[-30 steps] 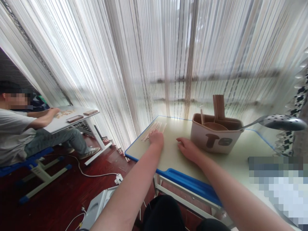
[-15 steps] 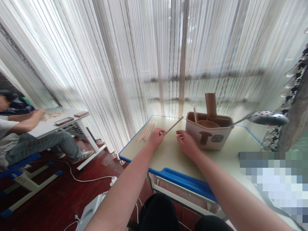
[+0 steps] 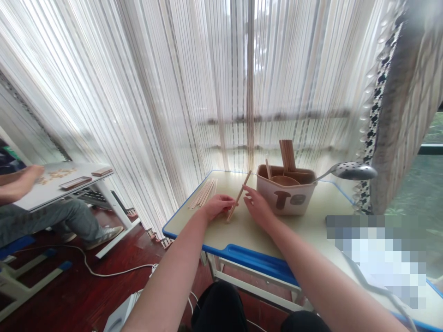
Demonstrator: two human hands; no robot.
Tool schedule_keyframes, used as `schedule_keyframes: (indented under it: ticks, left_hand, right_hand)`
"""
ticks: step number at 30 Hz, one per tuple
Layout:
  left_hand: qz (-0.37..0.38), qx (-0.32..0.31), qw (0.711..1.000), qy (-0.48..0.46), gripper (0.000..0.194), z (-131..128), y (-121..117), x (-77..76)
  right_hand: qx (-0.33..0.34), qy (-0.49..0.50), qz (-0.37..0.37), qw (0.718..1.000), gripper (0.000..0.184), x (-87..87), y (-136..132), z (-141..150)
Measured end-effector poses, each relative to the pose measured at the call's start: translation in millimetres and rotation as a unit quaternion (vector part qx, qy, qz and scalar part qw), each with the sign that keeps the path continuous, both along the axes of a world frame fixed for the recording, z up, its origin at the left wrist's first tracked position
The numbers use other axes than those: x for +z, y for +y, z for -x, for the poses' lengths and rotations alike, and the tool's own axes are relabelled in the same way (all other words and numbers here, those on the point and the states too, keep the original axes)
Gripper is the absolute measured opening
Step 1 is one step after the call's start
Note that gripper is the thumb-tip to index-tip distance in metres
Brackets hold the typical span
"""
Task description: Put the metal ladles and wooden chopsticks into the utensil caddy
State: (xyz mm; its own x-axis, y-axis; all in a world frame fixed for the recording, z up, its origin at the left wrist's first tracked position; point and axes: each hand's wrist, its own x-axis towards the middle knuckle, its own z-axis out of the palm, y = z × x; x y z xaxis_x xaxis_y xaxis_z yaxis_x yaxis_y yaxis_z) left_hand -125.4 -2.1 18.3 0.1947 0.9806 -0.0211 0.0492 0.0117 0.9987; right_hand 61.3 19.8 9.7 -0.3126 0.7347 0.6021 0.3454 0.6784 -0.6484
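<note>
My left hand [image 3: 220, 206] is closed around a pair of wooden chopsticks [image 3: 239, 196], which slant up and to the right above the table. My right hand [image 3: 256, 203] is close on their other side, fingers apart, its fingertips at or just beside the upper half; whether they touch I cannot tell. A loose pile of pale chopsticks [image 3: 204, 193] lies left of my left hand. Behind my right hand stands a white bin [image 3: 270, 196] with a brown inside. It holds a brown bowl [image 3: 285, 180], a bundle of brown chopsticks [image 3: 287, 156] and a perforated ladle [image 3: 355, 170] that sticks out to the right.
The table [image 3: 221, 235] has a blue raised edge. A pixelated object covers its right side. Sheer curtains [image 3: 166, 92] hang behind. To the left, a person's hand [image 3: 32, 174] is over another table [image 3: 83, 168] with small pieces and trays. A white cable [image 3: 114, 274] crosses the floor.
The view has turned right. The chopsticks in my left hand now stand steeper, their lower end swung towards me. My right hand has come closer to them, its fingers reaching further out.
</note>
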Motion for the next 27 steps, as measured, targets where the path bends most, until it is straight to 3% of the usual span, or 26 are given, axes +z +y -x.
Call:
schedule_keyframes:
  ticks: [17, 22, 27]
  left_hand:
    - [0.042, -0.058, 0.997, -0.042, 0.032, 0, -9, 8.2]
    - [0.058, -0.092, 0.99, -0.085, 0.03, -1, -13, 11.2]
    - [0.034, -0.094, 0.993, -0.066, 0.034, -3, -15, 11.1]
  right_hand:
    - [-0.041, -0.031, -0.149, 0.987, 0.04, 22.5, -17, -4]
    - [-0.032, -0.021, -0.169, 0.985, 0.042, 25.8, -20, -7]
    - [-0.024, 0.0, -0.187, 0.982, 0.042, 28.7, -23, -10]
